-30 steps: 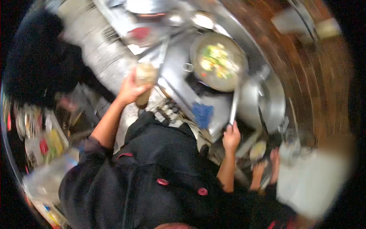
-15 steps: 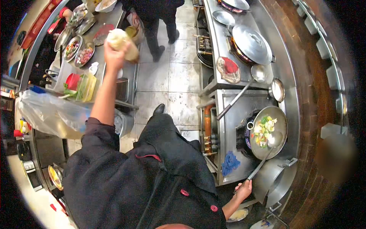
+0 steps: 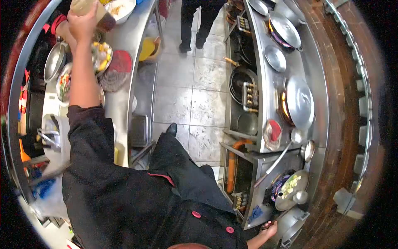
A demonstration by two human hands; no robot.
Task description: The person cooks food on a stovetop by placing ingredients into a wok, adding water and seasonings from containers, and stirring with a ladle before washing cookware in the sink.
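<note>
My left hand (image 3: 84, 25) is raised over the far part of the left counter, its fingers wrapped around a pale-topped bottle (image 3: 103, 17) with a brownish lower part. Below my left forearm stand metal bowls of chopped food (image 3: 101, 56). On the right, my right hand (image 3: 270, 229) is closed on the handle of a ladle (image 3: 300, 197). The ladle's bowl rests inside a wok (image 3: 286, 203) on a lit burner. Chopped green and pale vegetables (image 3: 291, 185) lie in that wok, beside the ladle.
A lidded pan (image 3: 300, 103) sits over flames farther up the stove. A second ladle (image 3: 273, 162) lies across the stove edge. Near my right hand is a large metal pot (image 3: 290, 224). Another person (image 3: 201, 20) stands in the aisle; a red-sleeved arm (image 3: 64, 34) reaches over the left counter.
My left hand has moved forward and left with the bottle, over the counter. The view has shifted, and the person in the aisle appears farther off. My right hand keeps the ladle.
</note>
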